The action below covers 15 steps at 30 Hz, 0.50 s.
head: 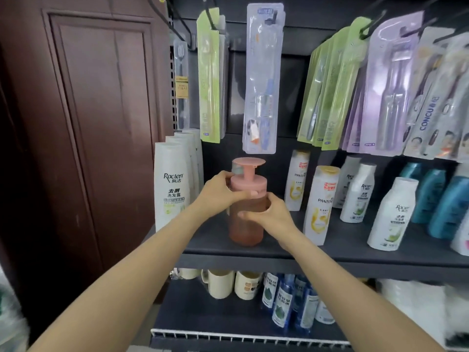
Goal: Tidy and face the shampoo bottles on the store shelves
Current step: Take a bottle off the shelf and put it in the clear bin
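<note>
Two-handed grip on one item: the left hand (220, 190) wraps the pink collar of the pump bottle (247, 212) from the left side, fingers curled over the shoulder; the right hand (267, 210) clasps the translucent body just below the collar from the right, fingers curled across the front. Both hands grasp the bottle; neither is free. The bottle stands upright on the shelf (355, 252), base down near the front edge, long axis vertical, with the flat pump disc at the top, directly under a hanging toothbrush pack (262, 80). The hands oppose each other across that vertical axis, so the likely coming move is a rotation about it to set the facing, or a slide along the shelf. Clearance differs by side: the white Raclen bottle (172, 189) stands just beside the left hand, while the Pantene bottle (321, 207) stands near the right wrist. No label shows on the bottle front, so its proper facing cannot be told.
</note>
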Tool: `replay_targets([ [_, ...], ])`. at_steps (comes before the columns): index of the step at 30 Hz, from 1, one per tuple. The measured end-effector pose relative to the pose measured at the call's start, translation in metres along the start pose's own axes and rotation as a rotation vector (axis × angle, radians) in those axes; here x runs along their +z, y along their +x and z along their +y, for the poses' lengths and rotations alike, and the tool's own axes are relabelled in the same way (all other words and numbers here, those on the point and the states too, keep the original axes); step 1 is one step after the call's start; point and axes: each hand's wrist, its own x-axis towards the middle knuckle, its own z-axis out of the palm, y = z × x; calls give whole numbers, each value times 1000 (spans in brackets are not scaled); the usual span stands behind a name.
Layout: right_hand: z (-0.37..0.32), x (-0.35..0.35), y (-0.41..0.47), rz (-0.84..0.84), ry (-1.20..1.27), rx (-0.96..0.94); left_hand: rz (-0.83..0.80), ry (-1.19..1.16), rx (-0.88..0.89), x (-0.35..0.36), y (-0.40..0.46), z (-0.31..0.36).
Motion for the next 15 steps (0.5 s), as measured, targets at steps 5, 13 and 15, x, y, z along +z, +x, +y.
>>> replay_targets([
  [5,-5,-12,-12,1,-14,4,-17,-86,1,2,-5,4],
  [13,-4,-45,-39,32,60,87,-162,-279,-61,5,-23,7],
  [15,-7,-53,-45,51,81,92,-235,-296,-92,9,-28,6],
])
